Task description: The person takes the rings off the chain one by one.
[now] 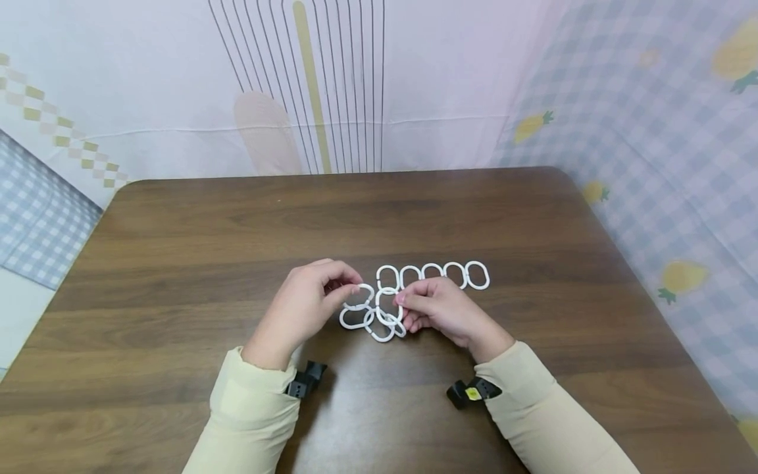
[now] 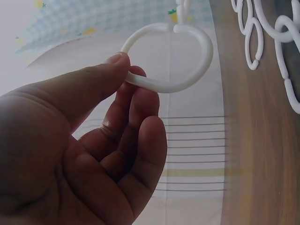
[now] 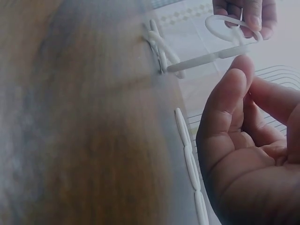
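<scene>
My left hand [image 1: 308,299] pinches a white plastic ring [image 2: 208,56] between thumb and forefinger, its other fingers loosely curled below. The ring has a small gap in its loop, close to where another white piece meets it. To the right, my right hand [image 1: 441,309] pinches an oval white ring [image 1: 378,306] at its right side with thumb and fingertips. In the right wrist view this oval ring [image 3: 199,61] is seen nearly edge-on, close to the left hand's ring. Between and below the hands, more linked white rings [image 1: 355,327] overlap on the table.
A row of white rings [image 1: 487,276] extends to the right behind my right hand, partly covered by it. The brown wooden table [image 1: 237,224] has its far edge against a printed cloth [image 1: 444,79]. A checkered cloth [image 1: 639,171] hangs along the right side.
</scene>
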A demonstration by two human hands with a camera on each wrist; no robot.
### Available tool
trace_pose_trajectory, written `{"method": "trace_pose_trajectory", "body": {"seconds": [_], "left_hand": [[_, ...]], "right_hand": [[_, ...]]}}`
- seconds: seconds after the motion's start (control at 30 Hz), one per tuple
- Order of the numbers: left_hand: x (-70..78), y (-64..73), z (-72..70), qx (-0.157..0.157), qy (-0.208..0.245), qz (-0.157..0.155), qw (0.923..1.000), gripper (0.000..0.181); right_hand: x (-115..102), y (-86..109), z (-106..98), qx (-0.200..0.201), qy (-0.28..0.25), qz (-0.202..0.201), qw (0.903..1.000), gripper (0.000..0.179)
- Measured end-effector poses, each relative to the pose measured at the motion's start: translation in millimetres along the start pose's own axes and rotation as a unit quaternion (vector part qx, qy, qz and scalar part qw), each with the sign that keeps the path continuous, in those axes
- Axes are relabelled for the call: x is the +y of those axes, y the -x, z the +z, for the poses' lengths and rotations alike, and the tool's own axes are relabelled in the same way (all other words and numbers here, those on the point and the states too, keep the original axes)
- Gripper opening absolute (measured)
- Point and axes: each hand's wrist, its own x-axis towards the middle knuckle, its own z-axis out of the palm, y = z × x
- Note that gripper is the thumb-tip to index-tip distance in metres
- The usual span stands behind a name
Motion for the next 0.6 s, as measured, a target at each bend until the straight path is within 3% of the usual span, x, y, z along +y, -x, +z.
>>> {"method": "trace_pose_trajectory", "body": {"seconds": [0.6], "left_hand": [[-15.1, -3.9, -2.9, 0.002, 0.005, -0.068, 0.9977, 0.006]], "right_hand": [[-5.5, 2.4, 4.6, -0.013, 0.077, -0.035, 0.9964, 0.024]]}}
